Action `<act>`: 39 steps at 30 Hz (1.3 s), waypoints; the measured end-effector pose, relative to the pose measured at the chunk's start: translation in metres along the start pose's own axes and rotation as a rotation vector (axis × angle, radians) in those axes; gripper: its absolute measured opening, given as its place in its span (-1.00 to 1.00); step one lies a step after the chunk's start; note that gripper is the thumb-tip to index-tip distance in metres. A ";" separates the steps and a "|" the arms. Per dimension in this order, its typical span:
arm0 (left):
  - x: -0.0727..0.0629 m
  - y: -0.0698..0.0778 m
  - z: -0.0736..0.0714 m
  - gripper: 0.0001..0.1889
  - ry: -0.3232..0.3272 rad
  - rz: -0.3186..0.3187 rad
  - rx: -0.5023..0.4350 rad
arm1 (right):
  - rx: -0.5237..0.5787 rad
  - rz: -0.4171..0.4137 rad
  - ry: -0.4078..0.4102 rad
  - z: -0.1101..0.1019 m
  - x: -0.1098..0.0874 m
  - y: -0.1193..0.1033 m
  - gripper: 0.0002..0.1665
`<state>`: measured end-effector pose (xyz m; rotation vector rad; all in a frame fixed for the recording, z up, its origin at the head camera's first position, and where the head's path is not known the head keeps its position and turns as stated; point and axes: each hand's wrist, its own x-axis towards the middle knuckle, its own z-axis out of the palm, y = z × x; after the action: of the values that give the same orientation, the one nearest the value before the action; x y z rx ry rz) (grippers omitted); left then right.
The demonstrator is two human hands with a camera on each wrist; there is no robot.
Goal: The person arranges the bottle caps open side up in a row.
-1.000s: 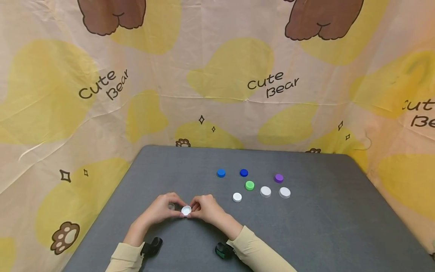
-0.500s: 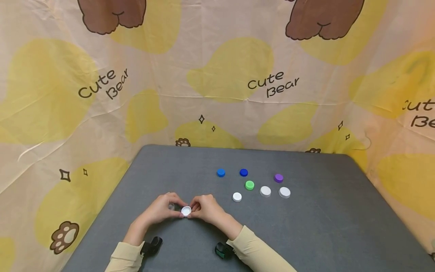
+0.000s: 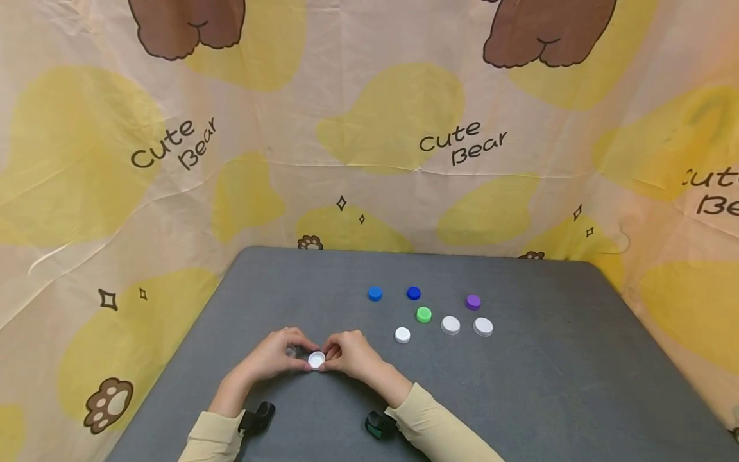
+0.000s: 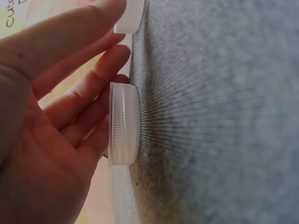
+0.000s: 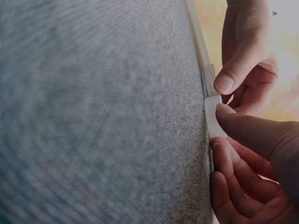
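Note:
A white bottle cap (image 3: 316, 360) lies on the grey table with its hollow side facing up, between both hands. The left hand (image 3: 276, 354) holds its left side, thumb at the near edge and index finger at the far edge. From the right, the right hand (image 3: 353, 356) pinches the same cap between thumb and fingers. In the right wrist view the ridged side of the white cap (image 5: 214, 116) shows under the thumb. A clear ridged cap (image 4: 124, 124) sits on the table inside the curve of the left hand, close to the palm.
Farther back lie a light blue cap (image 3: 375, 294), a dark blue cap (image 3: 414, 293), a purple cap (image 3: 473, 302) and a green cap (image 3: 424, 315). Nearer are a small white cap (image 3: 402, 335) and two larger white caps (image 3: 451, 325). A printed cloth (image 3: 369, 141) hangs behind the table.
The white cap between the hands has shifted very slightly toward the person. Both hands keep nearly the same place, and the other caps lie as before.

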<state>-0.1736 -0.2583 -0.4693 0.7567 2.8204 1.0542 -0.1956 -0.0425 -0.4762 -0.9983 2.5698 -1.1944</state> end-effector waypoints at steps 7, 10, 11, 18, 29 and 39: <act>0.002 -0.002 -0.001 -0.67 0.002 -0.036 -0.053 | 0.003 -0.014 0.005 -0.002 0.000 0.004 -0.73; 0.006 -0.001 0.000 -0.65 0.021 -0.063 -0.081 | 0.011 -0.014 0.017 -0.006 0.001 0.006 -0.71; 0.008 -0.001 0.000 -0.65 0.027 -0.073 -0.089 | 0.014 -0.015 0.024 -0.008 0.001 0.007 -0.71; 0.027 0.006 0.005 -0.60 0.045 -0.078 -0.098 | -0.025 -0.035 0.086 -0.023 0.004 0.016 -0.73; 0.062 0.013 0.012 -0.61 0.042 -0.076 -0.100 | -0.040 0.070 0.173 -0.052 0.009 0.035 -0.69; 0.098 0.020 0.013 -0.62 0.042 -0.071 -0.133 | -0.057 0.165 0.273 -0.073 0.013 0.054 -0.64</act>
<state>-0.2490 -0.1923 -0.4537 0.6250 2.7545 1.2446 -0.2614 0.0209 -0.4642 -0.6547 2.8418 -1.2983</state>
